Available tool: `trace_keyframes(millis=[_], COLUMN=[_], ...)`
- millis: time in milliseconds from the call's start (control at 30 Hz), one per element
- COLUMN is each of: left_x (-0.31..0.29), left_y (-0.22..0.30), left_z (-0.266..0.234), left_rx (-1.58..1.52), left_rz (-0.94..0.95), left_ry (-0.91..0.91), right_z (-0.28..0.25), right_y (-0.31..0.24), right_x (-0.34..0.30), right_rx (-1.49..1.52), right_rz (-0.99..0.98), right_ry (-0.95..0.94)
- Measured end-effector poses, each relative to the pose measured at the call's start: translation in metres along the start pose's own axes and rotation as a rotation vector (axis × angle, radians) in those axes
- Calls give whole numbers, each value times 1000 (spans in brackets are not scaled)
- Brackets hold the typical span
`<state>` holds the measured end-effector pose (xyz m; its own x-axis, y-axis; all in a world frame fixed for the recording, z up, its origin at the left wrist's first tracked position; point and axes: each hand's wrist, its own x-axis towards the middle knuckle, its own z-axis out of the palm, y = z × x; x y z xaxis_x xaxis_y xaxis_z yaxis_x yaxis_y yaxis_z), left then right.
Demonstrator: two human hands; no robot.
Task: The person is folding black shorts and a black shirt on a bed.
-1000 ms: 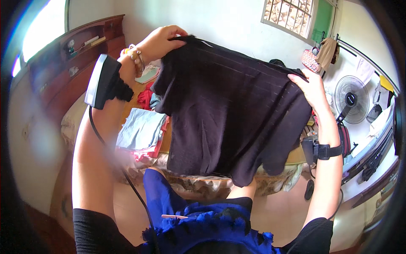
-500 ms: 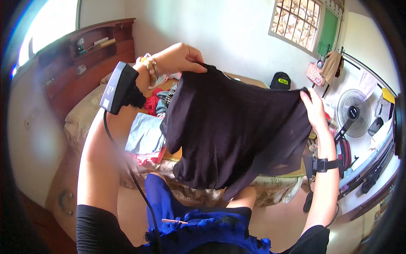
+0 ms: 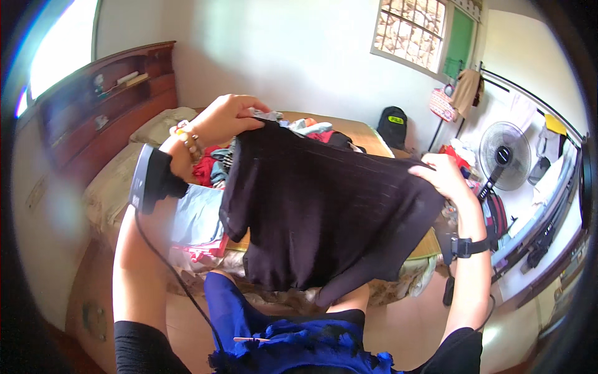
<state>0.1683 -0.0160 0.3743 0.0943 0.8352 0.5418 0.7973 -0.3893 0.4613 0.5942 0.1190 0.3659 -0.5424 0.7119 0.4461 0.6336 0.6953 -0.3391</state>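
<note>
A thin black top [image 3: 324,212] hangs stretched between my two hands, held up in front of the bed. My left hand [image 3: 233,118] pinches its upper left corner between thumb and fingers. At the upper right corner, my right hand [image 3: 443,179] grips the cloth. A loose sleeve-like piece droops at the left side, and the lower edge hangs uneven above my lap. Behind the cloth lies a pile of clothes [image 3: 208,167], partly hidden. Nearer on the bed is a folded light blue garment [image 3: 196,215], with pink cloth [image 3: 205,248] under it.
The bed [image 3: 367,140] has a wooden headboard [image 3: 118,100] at the left. A black backpack [image 3: 392,128] rests against the far wall. To the right are a fan [image 3: 505,156] and a clothes rack [image 3: 517,88] with hanging things. A cable [image 3: 171,271] runs along my left arm.
Both hands have come down a little with the black top, so more of the clothes pile shows behind it. The view has shifted slightly toward the right.
</note>
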Motion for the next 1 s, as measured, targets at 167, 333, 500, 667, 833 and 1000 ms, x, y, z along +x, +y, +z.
trace_keyframes(millis=[167, 333, 500, 667, 833, 1000], left_x=[0, -10, -17, -13, -2, 2], left_y=[-4, 6, 5, 1, -7, 11], left_z=[-1, -2, 13, 13, 2, 12], left_rx=[296, -435, -508, -759, -1118, -1403], left_rz=[122, -109, -203, -442, -606, -584], left_ry=[-24, 25, 66, 39, 109, 100], right_z=[2, 8, 23, 40, 36, 59], right_y=[-17, -11, 9, 21, 23, 28], right_x=[-7, 0, 13, 24, 33, 52], right_rx=[-62, -119, -28, 881, 1205, 1320], right_rz=[-67, -73, -84, 222, 290, 361], right_ry=[140, 249, 240, -81, -208, -141])
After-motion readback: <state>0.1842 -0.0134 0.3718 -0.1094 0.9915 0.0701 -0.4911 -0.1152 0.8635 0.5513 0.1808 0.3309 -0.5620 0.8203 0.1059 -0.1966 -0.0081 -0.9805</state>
